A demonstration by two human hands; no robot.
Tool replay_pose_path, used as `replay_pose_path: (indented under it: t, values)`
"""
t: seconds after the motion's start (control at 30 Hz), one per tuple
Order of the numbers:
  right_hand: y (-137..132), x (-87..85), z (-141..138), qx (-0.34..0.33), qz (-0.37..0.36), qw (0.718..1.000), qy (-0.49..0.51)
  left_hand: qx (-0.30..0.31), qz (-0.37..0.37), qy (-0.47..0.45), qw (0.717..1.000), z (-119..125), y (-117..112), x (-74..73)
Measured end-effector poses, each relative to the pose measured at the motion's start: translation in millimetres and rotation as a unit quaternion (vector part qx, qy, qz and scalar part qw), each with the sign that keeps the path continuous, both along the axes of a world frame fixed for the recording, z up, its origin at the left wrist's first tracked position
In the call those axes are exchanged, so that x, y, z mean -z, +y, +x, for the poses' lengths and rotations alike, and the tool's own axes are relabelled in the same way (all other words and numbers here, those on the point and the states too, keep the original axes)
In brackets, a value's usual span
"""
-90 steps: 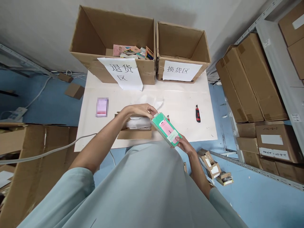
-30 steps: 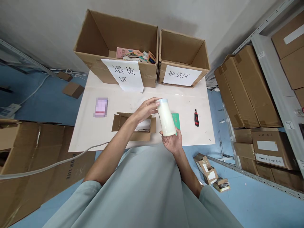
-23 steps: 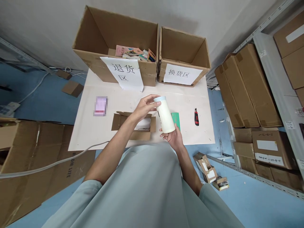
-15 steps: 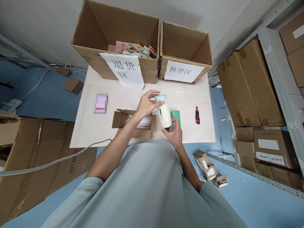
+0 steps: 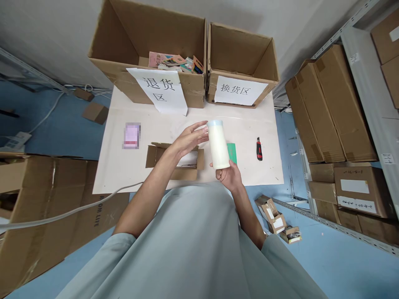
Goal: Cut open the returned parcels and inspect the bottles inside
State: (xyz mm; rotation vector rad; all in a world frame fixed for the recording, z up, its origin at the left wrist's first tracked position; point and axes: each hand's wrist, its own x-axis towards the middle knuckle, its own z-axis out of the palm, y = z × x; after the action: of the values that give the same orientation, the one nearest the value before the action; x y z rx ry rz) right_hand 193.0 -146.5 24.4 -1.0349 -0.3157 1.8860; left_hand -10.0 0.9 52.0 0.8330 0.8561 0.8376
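My right hand (image 5: 229, 175) grips the bottom of a cream-white bottle with a pale blue cap (image 5: 217, 144), holding it upright above the table (image 5: 124, 174). My left hand (image 5: 188, 139) has its fingers stretched out beside the bottle's upper part, touching it lightly or just off it. Behind the bottle a green box (image 5: 232, 153) lies flat on the table. Under my left forearm sits a small opened cardboard box (image 5: 173, 160) with white packing inside.
Two big open cartons stand at the table's far edge: the left one (image 5: 124, 54) holds several small packets, the right one (image 5: 240, 54) looks empty. A red utility knife (image 5: 258, 148) lies on the right. A pink item (image 5: 131, 136) lies left. Stacked cartons fill shelves right.
Three seconds ago both hands held the green box; it now lies on the table. Over the last second the bottle has turned in my hands and my left fingers have loosened from its cap.
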Motion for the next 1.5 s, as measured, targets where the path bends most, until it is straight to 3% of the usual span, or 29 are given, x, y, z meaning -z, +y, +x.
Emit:
replay_pose_path:
  t: [0.17, 0.33, 0.47, 0.57, 0.67, 0.83, 1.03, 1.27, 1.4, 1.5]
  values:
    - [-5, 3.5, -4, -0.027, -0.046, 0.995, 0.079, 0.002, 0.004, 0.003, 1.000, 4, -3, 0.0]
    - [-4, 16.5, -3, -0.088, -0.008, 0.994, 0.059, -0.019, 0.044, 0.062, 0.997, 2, -7, -7.3]
    - [2, 28.6, -4, -0.047, 0.055, 0.995, -0.070, -0.025, 0.126, 0.112, 0.985, 2, -7, -20.1]
    - [10, 36.1, -7, 0.019, 0.084, 0.979, -0.186, -0.010, 0.201, 0.141, 0.969, 4, -14, -30.8]
    - [20, 40.8, -7, 0.052, 0.101, 0.964, -0.242, 0.009, 0.239, 0.155, 0.959, 6, -27, -37.9]
    - [32, 44.0, -8, 0.093, 0.126, 0.949, -0.272, 0.010, 0.227, 0.153, 0.962, 9, -51, -40.4]
    - [31, 46.8, -8, 0.088, 0.146, 0.939, -0.298, 0.009, 0.240, 0.151, 0.959, 9, -63, -42.0]
    - [25, 40.9, -11, 0.070, 0.157, 0.915, -0.364, 0.007, 0.238, 0.171, 0.956, 9, -56, -41.6]
    - [16, 33.5, -10, 0.061, 0.159, 0.924, -0.341, 0.002, 0.217, 0.176, 0.960, 8, -47, -39.9]
    - [3, 25.8, -9, 0.019, 0.163, 0.940, -0.298, 0.001, 0.178, 0.155, 0.972, 3, -33, -36.7]
